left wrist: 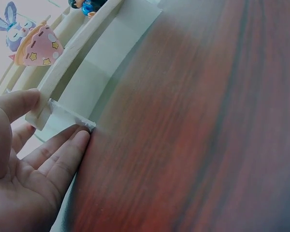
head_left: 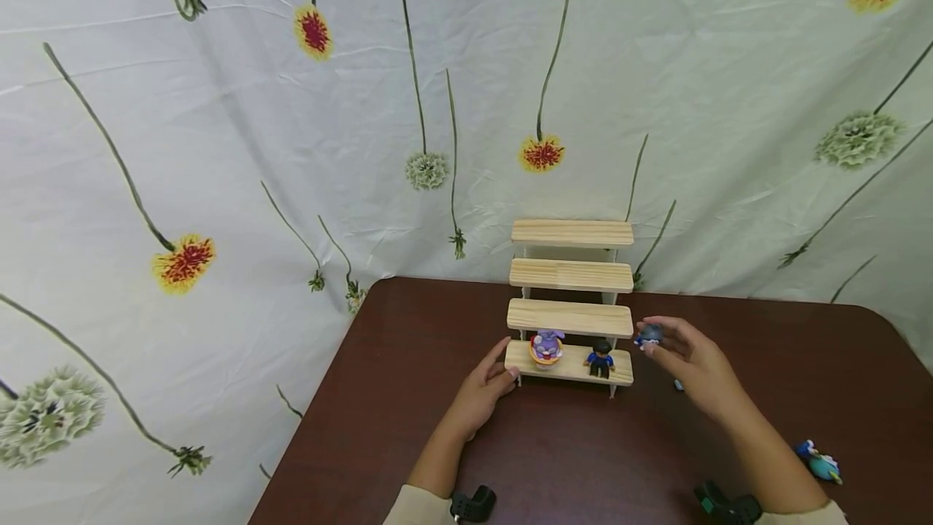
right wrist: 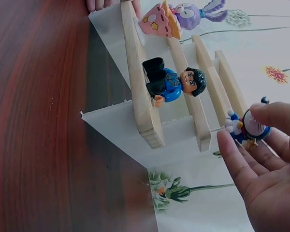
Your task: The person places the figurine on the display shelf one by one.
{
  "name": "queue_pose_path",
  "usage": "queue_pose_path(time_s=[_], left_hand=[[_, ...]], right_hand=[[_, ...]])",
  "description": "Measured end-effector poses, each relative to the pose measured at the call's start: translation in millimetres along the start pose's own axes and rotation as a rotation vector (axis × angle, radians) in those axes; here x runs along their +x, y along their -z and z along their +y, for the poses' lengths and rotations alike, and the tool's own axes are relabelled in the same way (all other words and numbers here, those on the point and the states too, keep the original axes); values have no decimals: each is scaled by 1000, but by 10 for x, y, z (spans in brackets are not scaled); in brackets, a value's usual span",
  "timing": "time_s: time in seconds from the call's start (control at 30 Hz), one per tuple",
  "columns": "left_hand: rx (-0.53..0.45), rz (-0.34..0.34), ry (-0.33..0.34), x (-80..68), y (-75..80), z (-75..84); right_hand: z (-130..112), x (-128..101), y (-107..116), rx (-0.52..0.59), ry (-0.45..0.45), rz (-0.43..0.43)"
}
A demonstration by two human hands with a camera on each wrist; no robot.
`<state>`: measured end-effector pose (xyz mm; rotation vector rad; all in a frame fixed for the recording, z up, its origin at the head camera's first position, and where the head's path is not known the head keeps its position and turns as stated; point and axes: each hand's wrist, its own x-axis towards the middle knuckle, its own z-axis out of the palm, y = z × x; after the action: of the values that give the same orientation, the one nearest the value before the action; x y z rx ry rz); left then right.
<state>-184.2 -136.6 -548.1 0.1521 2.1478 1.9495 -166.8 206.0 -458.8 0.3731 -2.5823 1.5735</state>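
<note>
A wooden four-step display stand [head_left: 568,316] stands at the back of the table. My left hand [head_left: 484,391] holds the left end of its lowest step, thumb on the board's end and fingertips against the white support [left wrist: 70,116]. On that step are a purple rabbit figurine [head_left: 547,347] in a pink and orange cup, to the left, and a seated black-haired toy figure [head_left: 600,359] in blue, to the right. Beside the stand's right side, my right hand [head_left: 692,367] pinches a blue and white cat figurine [right wrist: 253,126] between thumb and fingers, off the table.
On the dark brown table [head_left: 583,452], a blue and teal figurine [head_left: 825,467] lies near the right forearm. A small light-blue item [head_left: 679,385] is partly hidden under the right hand. A flower-print cloth [head_left: 466,120] hangs behind the table.
</note>
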Motion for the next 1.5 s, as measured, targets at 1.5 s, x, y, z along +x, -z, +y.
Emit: queue_pose_path(time_s=[1.5], left_hand=[[25,-7,4,-19,2,11]], right_hand=[[-198,471,-438,3,-35,-56]])
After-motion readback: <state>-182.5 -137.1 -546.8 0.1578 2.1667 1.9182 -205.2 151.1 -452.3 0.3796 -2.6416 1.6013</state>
